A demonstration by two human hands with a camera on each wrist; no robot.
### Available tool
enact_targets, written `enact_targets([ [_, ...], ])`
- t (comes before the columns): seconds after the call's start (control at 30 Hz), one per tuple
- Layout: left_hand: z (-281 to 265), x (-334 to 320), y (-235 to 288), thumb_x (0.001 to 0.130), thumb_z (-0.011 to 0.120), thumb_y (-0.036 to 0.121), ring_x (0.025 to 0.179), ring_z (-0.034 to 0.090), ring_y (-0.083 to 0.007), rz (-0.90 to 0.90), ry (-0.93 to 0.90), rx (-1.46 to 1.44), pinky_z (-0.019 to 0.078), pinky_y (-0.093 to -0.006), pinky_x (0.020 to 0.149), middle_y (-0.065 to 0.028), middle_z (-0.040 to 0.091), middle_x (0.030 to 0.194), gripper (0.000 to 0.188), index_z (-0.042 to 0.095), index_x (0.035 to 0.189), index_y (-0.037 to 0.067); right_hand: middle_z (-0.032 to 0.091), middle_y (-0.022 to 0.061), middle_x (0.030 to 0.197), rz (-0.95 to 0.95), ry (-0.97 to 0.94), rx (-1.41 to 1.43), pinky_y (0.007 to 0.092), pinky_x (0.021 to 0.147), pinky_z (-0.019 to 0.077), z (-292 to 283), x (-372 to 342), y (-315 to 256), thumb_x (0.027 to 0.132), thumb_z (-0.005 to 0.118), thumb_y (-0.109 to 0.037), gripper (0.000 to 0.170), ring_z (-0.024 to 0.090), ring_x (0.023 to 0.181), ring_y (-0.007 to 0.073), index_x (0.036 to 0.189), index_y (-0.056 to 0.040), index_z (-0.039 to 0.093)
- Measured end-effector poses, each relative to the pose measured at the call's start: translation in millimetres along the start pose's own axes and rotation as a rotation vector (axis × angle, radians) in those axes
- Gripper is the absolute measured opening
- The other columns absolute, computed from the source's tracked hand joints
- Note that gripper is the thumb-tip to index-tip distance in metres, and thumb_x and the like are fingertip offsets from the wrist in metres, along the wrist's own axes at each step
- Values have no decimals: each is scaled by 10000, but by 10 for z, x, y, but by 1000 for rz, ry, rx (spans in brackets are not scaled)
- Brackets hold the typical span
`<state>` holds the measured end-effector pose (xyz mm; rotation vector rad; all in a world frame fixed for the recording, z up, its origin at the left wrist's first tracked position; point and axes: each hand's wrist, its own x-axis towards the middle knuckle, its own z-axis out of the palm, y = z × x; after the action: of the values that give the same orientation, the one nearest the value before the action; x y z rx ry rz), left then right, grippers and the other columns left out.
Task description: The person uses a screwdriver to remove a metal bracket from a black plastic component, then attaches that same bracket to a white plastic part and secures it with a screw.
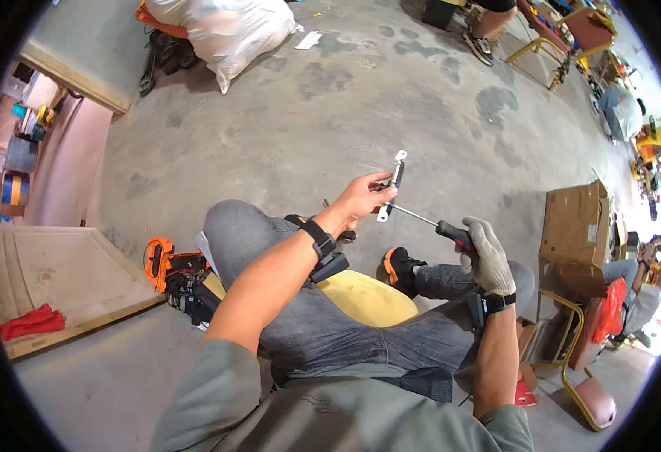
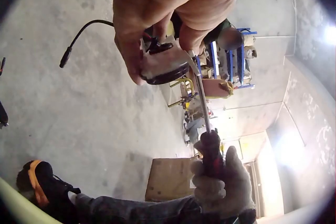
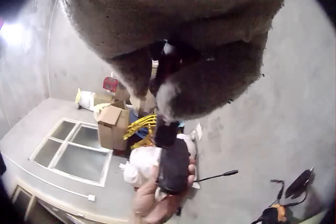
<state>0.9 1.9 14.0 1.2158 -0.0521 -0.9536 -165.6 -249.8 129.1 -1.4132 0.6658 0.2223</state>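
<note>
My bare left hand holds a small black device between thumb and fingers, out over the floor in front of my knees. A silver bracket with holed ends is on it, and a thin black cable ends in a plug. My right hand, in a pale knit glove, grips the black-and-red handle of a screwdriver. Its metal shaft points left, the tip right at the device near the bracket's lower end. In the right wrist view, the glove hides most of the screwdriver.
A cardboard box stands to the right, beside a chair frame. White sacks lie ahead. An orange-and-black tool bag sits by my left knee, near a wooden board. Other people sit along the right.
</note>
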Motion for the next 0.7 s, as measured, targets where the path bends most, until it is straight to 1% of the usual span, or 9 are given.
enact_targets([
  [0.03, -3, -1, -6, 971, 690, 200, 937, 644, -115, 1, -1, -8, 549, -281, 747, -51, 631, 1060, 648, 386, 1513, 16, 578, 83, 951, 54, -29, 29, 247, 572, 462, 13, -18, -10, 948, 601, -140, 467, 567, 681, 112, 1355, 25, 441],
  [0.2, -14, -7, 12, 970, 691, 209, 946, 648, -121, -10, 0, 29, 552, -285, 772, -57, 634, 1070, 663, 373, 1517, 11, 611, 98, 923, -190, 78, -91, 239, 546, 429, 75, 8, 83, 962, 608, -252, 542, 555, 644, 106, 1390, 26, 426],
  [0.27, -5, -14, 29, 970, 691, 211, 945, 649, -122, -25, 0, 39, 552, -287, 780, -59, 635, 1074, 666, 371, 1518, 10, 607, 103, 961, 20, 18, -76, 250, 580, 456, 14, -12, -15, 921, 634, -172, 559, 574, 684, 125, 1394, 31, 419],
  [0.4, -15, 9, 2, 964, 701, 222, 966, 656, -132, -26, -3, 39, 555, -297, 798, -57, 636, 1087, 655, 394, 1506, 17, 606, 103, 960, 55, 12, -13, 250, 589, 459, 80, -44, -43, 913, 635, -159, 552, 578, 692, 126, 1386, 32, 426],
  [0.47, -35, 21, -26, 962, 704, 224, 976, 657, -135, -21, 7, 43, 556, -302, 800, -55, 636, 1092, 647, 407, 1500, 23, 614, 98, 943, -142, 89, -58, 248, 590, 459, 101, -8, 60, 949, 618, -202, 515, 564, 672, 116, 1374, 29, 444],
  [0.5, -39, 21, -23, 960, 706, 225, 986, 658, -138, -22, 10, 41, 557, -308, 808, -54, 634, 1098, 637, 419, 1495, 33, 614, 98, 943, -141, 92, -55, 248, 590, 459, 81, -7, 60, 949, 618, -202, 515, 564, 672, 116, 1374, 29, 444],
  [0.6, -39, 25, -16, 958, 708, 225, 999, 656, -141, -32, 7, 47, 559, -315, 816, -53, 632, 1106, 623, 434, 1491, 51, 606, 96, 950, -95, 50, -147, 249, 594, 463, 3, 3, -15, 945, 620, -198, 525, 565, 685, 117, 1380, 29, 434],
  [0.67, -42, 34, -13, 959, 708, 224, 1002, 655, -141, -38, 4, 55, 559, -318, 816, -52, 631, 1108, 619, 438, 1491, 59, 586, 98, 985, 145, -47, -50, 258, 622, 481, -6, -38, -164, 911, 641, -128, 546, 575, 729, 133, 1383, 39, 424],
  [0.7, -46, 41, -18, 958, 708, 224, 1003, 654, -140, -30, 4, 52, 558, -317, 816, -51, 631, 1106, 621, 437, 1492, 60, 586, 98, 985, 146, -47, -49, 258, 622, 481, 9, -29, -123, 911, 641, -128, 546, 575, 729, 133, 1383, 39, 424],
])
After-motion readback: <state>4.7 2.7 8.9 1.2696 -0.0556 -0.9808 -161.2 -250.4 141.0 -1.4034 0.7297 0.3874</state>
